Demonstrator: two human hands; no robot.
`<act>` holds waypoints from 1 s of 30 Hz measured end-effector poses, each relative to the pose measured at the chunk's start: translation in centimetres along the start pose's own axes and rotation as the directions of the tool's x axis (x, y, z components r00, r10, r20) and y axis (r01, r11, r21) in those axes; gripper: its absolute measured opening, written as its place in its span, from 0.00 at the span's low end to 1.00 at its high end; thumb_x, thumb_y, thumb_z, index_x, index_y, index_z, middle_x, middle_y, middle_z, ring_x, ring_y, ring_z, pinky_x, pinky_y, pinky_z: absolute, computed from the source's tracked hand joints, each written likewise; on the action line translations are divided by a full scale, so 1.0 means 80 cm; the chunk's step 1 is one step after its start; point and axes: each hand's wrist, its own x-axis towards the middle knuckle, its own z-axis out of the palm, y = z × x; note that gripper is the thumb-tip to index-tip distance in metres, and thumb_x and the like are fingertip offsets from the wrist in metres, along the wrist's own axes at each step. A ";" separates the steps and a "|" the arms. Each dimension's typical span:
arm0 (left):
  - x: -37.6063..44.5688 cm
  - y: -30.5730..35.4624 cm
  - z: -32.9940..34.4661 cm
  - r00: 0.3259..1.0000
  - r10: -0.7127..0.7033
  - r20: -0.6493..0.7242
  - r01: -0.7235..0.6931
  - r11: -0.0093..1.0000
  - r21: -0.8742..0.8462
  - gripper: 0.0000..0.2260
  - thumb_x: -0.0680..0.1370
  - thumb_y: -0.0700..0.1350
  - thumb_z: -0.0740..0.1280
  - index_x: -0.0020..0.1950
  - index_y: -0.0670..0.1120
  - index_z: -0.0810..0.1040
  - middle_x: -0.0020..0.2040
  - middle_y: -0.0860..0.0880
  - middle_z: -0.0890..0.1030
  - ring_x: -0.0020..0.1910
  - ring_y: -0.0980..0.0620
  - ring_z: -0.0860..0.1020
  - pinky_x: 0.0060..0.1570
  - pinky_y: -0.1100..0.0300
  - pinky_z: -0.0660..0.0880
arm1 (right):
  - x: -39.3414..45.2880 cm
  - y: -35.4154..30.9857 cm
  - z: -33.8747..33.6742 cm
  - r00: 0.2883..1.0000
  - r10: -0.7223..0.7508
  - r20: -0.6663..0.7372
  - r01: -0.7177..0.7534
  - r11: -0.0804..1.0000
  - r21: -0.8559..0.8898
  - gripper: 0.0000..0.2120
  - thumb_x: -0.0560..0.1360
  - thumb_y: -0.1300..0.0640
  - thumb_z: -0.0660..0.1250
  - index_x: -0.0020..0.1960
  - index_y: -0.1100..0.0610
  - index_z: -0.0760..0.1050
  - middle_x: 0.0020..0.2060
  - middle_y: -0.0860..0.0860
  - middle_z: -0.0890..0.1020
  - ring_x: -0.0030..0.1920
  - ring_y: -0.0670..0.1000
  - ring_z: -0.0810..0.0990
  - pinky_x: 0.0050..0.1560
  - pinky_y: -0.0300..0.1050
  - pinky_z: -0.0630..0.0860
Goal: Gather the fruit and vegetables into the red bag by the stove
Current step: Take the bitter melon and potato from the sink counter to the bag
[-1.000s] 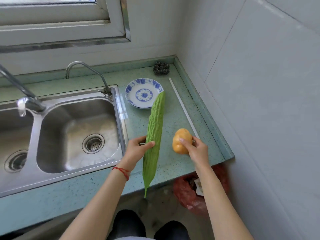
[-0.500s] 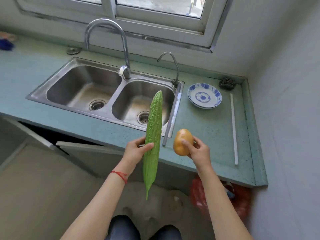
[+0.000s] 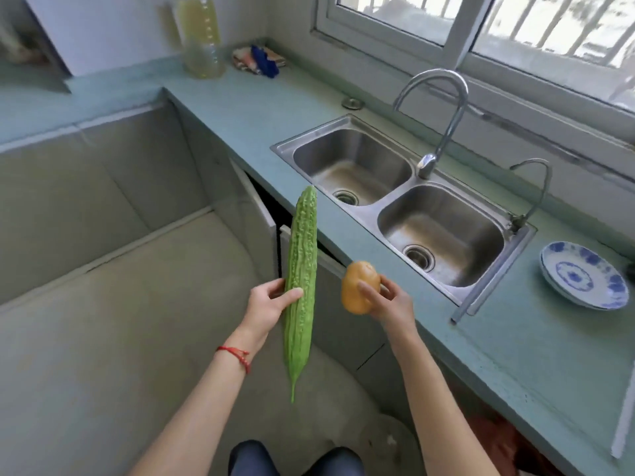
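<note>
My left hand (image 3: 271, 300) grips a long green bitter gourd (image 3: 300, 269) around its middle. The gourd stands nearly upright, with its thin stem end pointing down over the floor. My right hand (image 3: 391, 304) holds a yellow-brown potato (image 3: 359, 286) by its right side, in front of the counter edge. Both hands are in the air, off the counter. A patch of the red bag (image 3: 494, 438) shows under the counter at the lower right, mostly hidden by my right arm.
The teal counter (image 3: 515, 348) runs along the right with a steel double sink (image 3: 395, 201) and two taps. A stack of blue-and-white plates (image 3: 584, 276) sits at the right. A bottle of yellow liquid (image 3: 201, 36) and a cloth (image 3: 259, 60) stand at the far corner. A cabinet door (image 3: 257, 218) hangs ajar.
The view has swung left, so the sink now lies to the right and the floor fills the left. Both hands keep their holds on the gourd and the potato.
</note>
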 end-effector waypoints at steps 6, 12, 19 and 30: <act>-0.049 -0.003 -0.124 0.973 0.022 -0.231 -0.040 0.997 -0.073 0.08 0.71 0.34 0.69 0.47 0.45 0.80 0.38 0.54 0.84 0.37 0.60 0.81 0.39 0.68 0.77 | -0.027 -0.007 0.119 0.979 -0.036 0.202 0.059 0.993 -0.106 0.24 0.67 0.56 0.74 0.62 0.56 0.74 0.52 0.54 0.81 0.52 0.51 0.80 0.54 0.49 0.78; -0.112 -0.014 -0.231 0.886 0.011 -0.463 -0.089 0.985 -0.147 0.12 0.71 0.34 0.68 0.53 0.44 0.79 0.36 0.56 0.84 0.37 0.60 0.81 0.39 0.68 0.77 | -0.058 -0.006 0.238 0.884 -0.055 0.465 0.138 0.979 -0.147 0.22 0.69 0.59 0.72 0.62 0.59 0.74 0.51 0.56 0.82 0.47 0.50 0.81 0.41 0.39 0.80; -0.202 -0.024 -0.309 0.677 -0.039 -0.735 -0.167 0.964 -0.205 0.09 0.72 0.35 0.68 0.51 0.42 0.80 0.35 0.56 0.84 0.37 0.57 0.81 0.44 0.63 0.78 | -0.100 -0.001 0.366 0.684 0.011 0.730 0.219 0.951 -0.219 0.22 0.69 0.58 0.72 0.62 0.57 0.73 0.47 0.53 0.82 0.43 0.46 0.80 0.44 0.41 0.79; -0.277 -0.036 -0.339 0.298 -0.180 -0.937 -0.324 0.905 -0.277 0.07 0.72 0.36 0.69 0.45 0.46 0.82 0.41 0.48 0.83 0.39 0.52 0.81 0.37 0.65 0.78 | -0.140 -0.002 0.480 0.332 0.095 0.938 0.389 0.893 -0.228 0.17 0.69 0.58 0.72 0.57 0.54 0.76 0.48 0.54 0.81 0.48 0.53 0.80 0.55 0.55 0.78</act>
